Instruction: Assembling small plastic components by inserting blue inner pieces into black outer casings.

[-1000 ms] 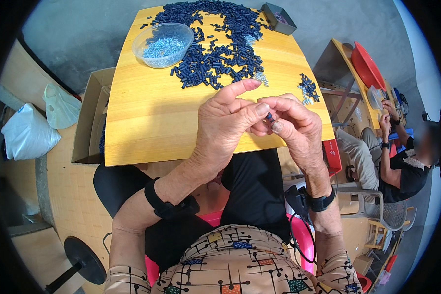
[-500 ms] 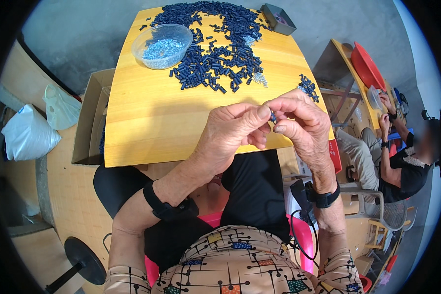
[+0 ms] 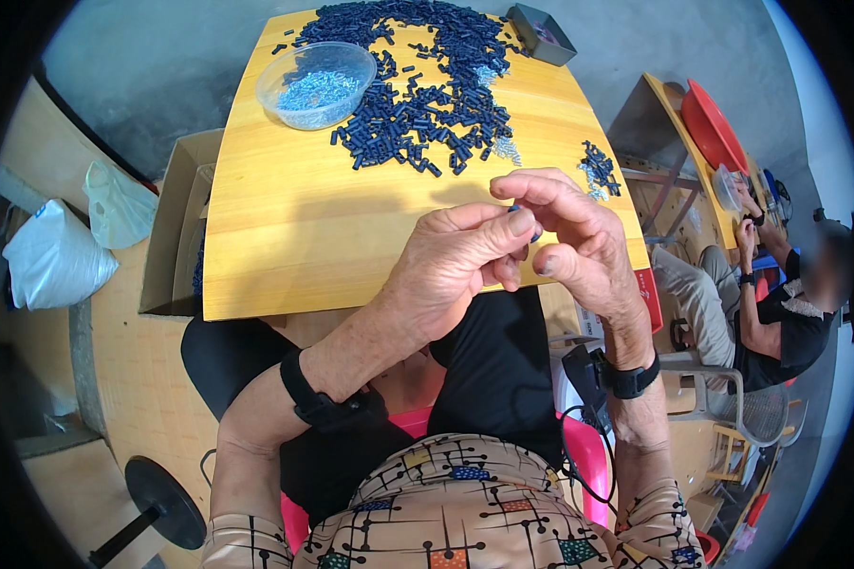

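Above the near edge of the yellow table (image 3: 285, 256), my left hand (image 3: 451, 261) pinches a small dark blue piece (image 3: 538, 231) between thumb and fingers. Most of the piece is hidden by the fingertips. My right hand (image 3: 588, 237) is close beside it, thumb and forefinger spread apart around the piece's end. Beyond the hands spreads a large heap of short dark blue tubular pieces (image 3: 380, 142). A clear plastic bowl (image 3: 269, 106) at the far left holds many small silvery metal pieces (image 3: 318, 92).
A small pile of dark pieces (image 3: 598, 166) lies at the table's right edge, and a dark tray (image 3: 546, 38) at the far right corner. An open cardboard box (image 3: 166, 247) stands left of the table. Another person (image 3: 778, 332) works at a table on the right.
My right thumb and forefinger have parted from the small piece and spread open. My left hand keeps its pinch in nearly the same place.
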Action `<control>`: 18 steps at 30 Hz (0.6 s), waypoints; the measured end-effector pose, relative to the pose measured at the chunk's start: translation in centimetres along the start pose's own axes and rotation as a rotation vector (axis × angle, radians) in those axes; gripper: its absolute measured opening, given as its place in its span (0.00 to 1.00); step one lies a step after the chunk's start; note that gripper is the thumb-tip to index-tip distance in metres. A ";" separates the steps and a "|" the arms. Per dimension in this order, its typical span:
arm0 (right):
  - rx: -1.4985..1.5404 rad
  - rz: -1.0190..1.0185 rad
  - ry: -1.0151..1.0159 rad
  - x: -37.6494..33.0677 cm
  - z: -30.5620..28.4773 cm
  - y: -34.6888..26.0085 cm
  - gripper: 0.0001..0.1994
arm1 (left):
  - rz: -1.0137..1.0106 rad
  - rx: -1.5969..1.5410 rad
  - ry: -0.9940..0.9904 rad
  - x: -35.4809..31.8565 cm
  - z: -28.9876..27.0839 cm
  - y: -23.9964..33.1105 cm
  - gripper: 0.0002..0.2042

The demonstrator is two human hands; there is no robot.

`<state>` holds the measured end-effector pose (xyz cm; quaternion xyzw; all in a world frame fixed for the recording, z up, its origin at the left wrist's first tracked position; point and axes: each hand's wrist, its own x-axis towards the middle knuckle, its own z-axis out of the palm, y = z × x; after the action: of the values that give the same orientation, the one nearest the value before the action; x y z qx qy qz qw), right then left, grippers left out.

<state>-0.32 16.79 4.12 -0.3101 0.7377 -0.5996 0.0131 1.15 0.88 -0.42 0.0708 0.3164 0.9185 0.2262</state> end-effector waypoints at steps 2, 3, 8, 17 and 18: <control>-0.012 -0.030 -0.030 0.0 0.0 0.5 0.21 | 0.017 0.014 -0.020 -0.2 0.3 0.0 0.10; -0.022 -0.061 -0.059 0.1 0.1 0.7 0.21 | 0.035 0.029 -0.039 -0.3 0.3 0.0 0.10; 0.144 0.093 -0.112 -0.3 0.9 -0.3 0.18 | 0.023 -0.121 -0.077 -1.0 0.7 -1.0 0.08; 0.259 0.002 -0.004 -1.2 2.5 -1.9 0.25 | -0.011 -0.232 -0.064 -2.9 3.4 -1.3 0.04; 0.228 -0.036 -0.001 -1.2 2.7 -2.2 0.25 | -0.005 -0.214 -0.068 -3.2 3.7 -1.1 0.03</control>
<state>2.69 14.82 4.96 -0.3201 0.6592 -0.6794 0.0381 5.44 2.23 1.82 0.0768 0.2087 0.9436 0.2452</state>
